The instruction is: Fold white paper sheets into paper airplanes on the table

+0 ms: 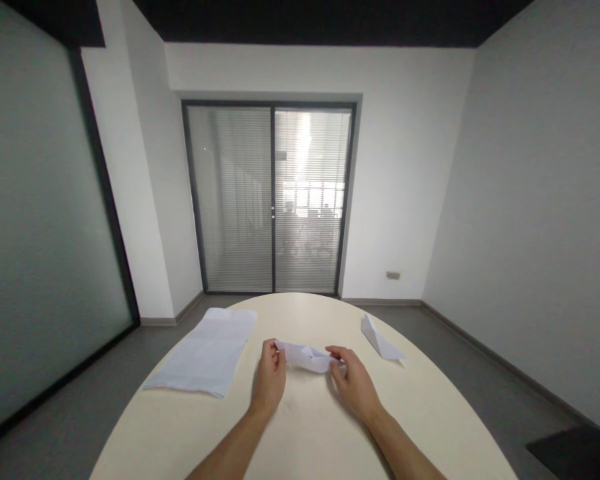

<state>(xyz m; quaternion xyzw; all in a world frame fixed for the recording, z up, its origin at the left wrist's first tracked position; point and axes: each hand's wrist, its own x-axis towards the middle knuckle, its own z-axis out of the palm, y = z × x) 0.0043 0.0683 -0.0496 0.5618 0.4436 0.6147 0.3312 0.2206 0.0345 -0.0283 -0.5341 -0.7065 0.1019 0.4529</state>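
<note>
A folded white paper boat (307, 358) is held between my two hands over the table, long and low with a small raised peak near its middle. My left hand (271, 373) pinches its left end between thumb and fingers. At the opposite end, the fingertips and thumb of my right hand (353, 380) close on the right tip. Further right lies another folded white paper piece (381, 341), pointed at one end, apart from my right hand. To the left of my left hand, flat white paper sheets (205, 353) rest on the tabletop.
The round cream table (305, 440) curves away on both sides. Beyond its far edge stands a glass door (270, 200) with blinds. A frosted glass panel (45, 220) is at the left, and a dark flat object (575, 450) is on the floor at lower right.
</note>
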